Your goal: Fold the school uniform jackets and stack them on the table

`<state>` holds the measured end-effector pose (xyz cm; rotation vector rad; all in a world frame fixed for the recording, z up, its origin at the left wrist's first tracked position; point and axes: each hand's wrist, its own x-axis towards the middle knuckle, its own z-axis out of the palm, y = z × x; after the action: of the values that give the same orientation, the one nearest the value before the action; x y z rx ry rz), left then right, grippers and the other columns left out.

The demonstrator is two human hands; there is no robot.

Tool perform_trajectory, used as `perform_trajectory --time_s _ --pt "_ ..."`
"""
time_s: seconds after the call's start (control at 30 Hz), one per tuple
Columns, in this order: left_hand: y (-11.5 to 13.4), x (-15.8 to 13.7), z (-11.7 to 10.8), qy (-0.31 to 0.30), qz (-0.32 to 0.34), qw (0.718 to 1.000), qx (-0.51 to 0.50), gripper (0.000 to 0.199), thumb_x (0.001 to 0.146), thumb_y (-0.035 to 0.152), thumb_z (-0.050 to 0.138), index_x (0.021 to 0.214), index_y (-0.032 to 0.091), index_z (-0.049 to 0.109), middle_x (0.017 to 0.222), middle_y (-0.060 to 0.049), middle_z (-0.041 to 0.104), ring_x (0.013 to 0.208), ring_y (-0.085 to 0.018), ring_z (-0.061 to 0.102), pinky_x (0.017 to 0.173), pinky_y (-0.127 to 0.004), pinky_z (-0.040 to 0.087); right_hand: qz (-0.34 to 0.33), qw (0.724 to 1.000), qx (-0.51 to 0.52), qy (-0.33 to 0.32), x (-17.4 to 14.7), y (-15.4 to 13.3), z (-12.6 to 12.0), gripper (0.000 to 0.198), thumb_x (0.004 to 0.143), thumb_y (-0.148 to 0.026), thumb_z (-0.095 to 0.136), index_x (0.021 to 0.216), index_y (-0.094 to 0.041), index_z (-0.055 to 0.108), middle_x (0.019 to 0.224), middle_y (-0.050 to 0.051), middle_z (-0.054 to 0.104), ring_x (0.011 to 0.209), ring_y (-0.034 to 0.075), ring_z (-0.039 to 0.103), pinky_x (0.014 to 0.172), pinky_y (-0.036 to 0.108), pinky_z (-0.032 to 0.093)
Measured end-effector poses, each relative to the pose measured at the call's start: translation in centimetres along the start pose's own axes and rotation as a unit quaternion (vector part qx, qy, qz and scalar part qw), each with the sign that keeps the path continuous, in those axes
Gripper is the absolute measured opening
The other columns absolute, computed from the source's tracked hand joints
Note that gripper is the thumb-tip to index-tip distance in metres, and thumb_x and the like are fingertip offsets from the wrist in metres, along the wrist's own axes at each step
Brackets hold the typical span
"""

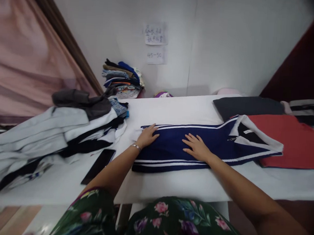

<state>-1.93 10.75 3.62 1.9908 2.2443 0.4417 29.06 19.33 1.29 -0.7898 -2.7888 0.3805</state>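
- The left hand (147, 136) is laid palm down, fingers loosely spread, on the left end of a navy shirt (170, 145); nothing is gripped.
- The right hand (197, 147) is rested flat on the shirt's middle, fingers fanned, nothing gripped.
- The shirt is stretched lengthwise across the white table (170, 113), its collar overlapping a red garment (288, 137).
- Smoothing seems best done with light, even pressure, the striped edges kept straight.
- The shirt's underside is hidden; sleeve position cannot be told.
- The left pile (68, 124) is cut off; wall notes (155, 34) are blurred.
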Motion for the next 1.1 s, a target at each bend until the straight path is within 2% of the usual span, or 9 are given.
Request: perform_trajectory --time_s 0.17,0.27,0.4,0.47,0.53,0.73,0.9,1.0,1.1 --pt "0.0 -2.9 -3.5 0.172 -0.08 0.974 -0.121 0.036 0.09 0.034 0.048 0.122 0.02 0.06 0.14 -0.006 0.053 0.13 -0.018 0.045 0.111 -0.034 0.035 -0.005 1.0 -0.005 0.015 -0.3 0.7 1.1 0.048 0.094 -0.048 0.043 0.134 -0.023 0.054 0.148 0.011 0.042 0.141 0.028 0.03 0.113 0.056 0.022" --pt "-0.6 -6.9 -4.3 0.179 -0.125 0.966 -0.141 0.033 0.088 0.034 0.051 0.116 0.021 0.063 0.129 -0.005 0.061 0.122 -0.019 0.052 0.106 -0.036 0.04 -0.01 0.997 0.03 0.063 -0.5 1.4 1.3 0.042 0.094 -0.046 0.044 0.125 -0.024 0.061 0.14 0.01 0.052 0.137 0.028 0.037 0.111 0.056 0.026" --pt "-1.1 -12.8 -2.9 0.192 -0.177 0.953 -0.154 0.031 0.084 0.035 0.056 0.11 0.02 0.065 0.119 -0.005 0.065 0.109 -0.019 0.059 0.098 -0.033 0.047 -0.047 0.984 0.084 0.151 -1.3 0.7 1.2 0.035 0.094 -0.043 0.045 0.112 -0.025 0.068 0.121 0.008 0.067 0.124 0.026 0.053 0.11 0.055 0.03" --pt "-0.7 -15.0 -1.9 0.205 -0.206 0.941 -0.171 0.034 0.084 0.037 0.056 0.112 0.019 0.063 0.112 -0.006 0.067 0.097 -0.018 0.062 0.089 -0.031 0.05 -0.083 0.978 0.101 0.163 -1.7 -0.5 1.1 0.033 0.094 -0.042 0.045 0.111 -0.025 0.068 0.115 0.007 0.07 0.118 0.024 0.058 0.109 0.052 0.032" --pt "0.1 -16.3 -1.3 0.199 -0.217 0.94 -0.172 0.037 0.083 0.039 0.058 0.114 0.02 0.062 0.11 -0.005 0.067 0.093 -0.018 0.062 0.087 -0.032 0.051 -0.119 0.977 0.106 0.14 -2.0 -2.1 1.2 0.034 0.094 -0.042 0.047 0.114 -0.024 0.067 0.116 0.008 0.069 0.117 0.023 0.059 0.11 0.051 0.032" --pt "1.7 -16.5 -1.5 0.14 -0.221 0.959 -0.112 0.039 0.08 0.033 0.065 0.117 0.021 0.061 0.107 -0.006 0.067 0.1 -0.021 0.06 0.092 -0.034 0.047 -0.143 0.988 0.053 0.038 -2.1 -4.6 2.5 0.041 0.093 -0.044 0.05 0.127 -0.024 0.059 0.132 0.01 0.06 0.126 0.027 0.051 0.107 0.055 0.034" --pt "0.7 -16.4 -1.4 0.15 -0.223 0.96 -0.08 0.031 0.083 0.033 0.06 0.111 0.02 0.064 0.117 -0.008 0.064 0.112 -0.022 0.056 0.101 -0.034 0.042 -0.147 0.986 0.049 0.055 -2.3 -4.0 2.9 0.037 0.095 -0.04 0.045 0.126 -0.025 0.061 0.128 0.009 0.062 0.123 0.026 0.055 0.106 0.054 0.037" --pt "0.1 -16.7 -1.3 0.155 -0.263 0.949 -0.08 0.043 0.084 0.04 0.059 0.12 0.016 0.06 0.127 -0.011 0.06 0.12 -0.024 0.053 0.105 -0.035 0.039 -0.168 0.982 0.052 0.069 -2.6 -4.0 2.8 0.04 0.095 -0.043 0.047 0.128 -0.025 0.058 0.131 0.009 0.06 0.123 0.026 0.054 0.105 0.051 0.04" --pt "-0.1 -16.6 -1.5 0.116 -0.311 0.936 -0.116 0.057 0.082 0.046 0.059 0.127 0.012 0.055 0.129 -0.014 0.059 0.114 -0.026 0.056 0.1 -0.036 0.043 -0.178 0.98 0.054 0.066 -2.8 -4.3 2.9 0.042 0.094 -0.045 0.048 0.129 -0.025 0.058 0.134 0.01 0.058 0.123 0.027 0.054 0.102 0.049 0.044"
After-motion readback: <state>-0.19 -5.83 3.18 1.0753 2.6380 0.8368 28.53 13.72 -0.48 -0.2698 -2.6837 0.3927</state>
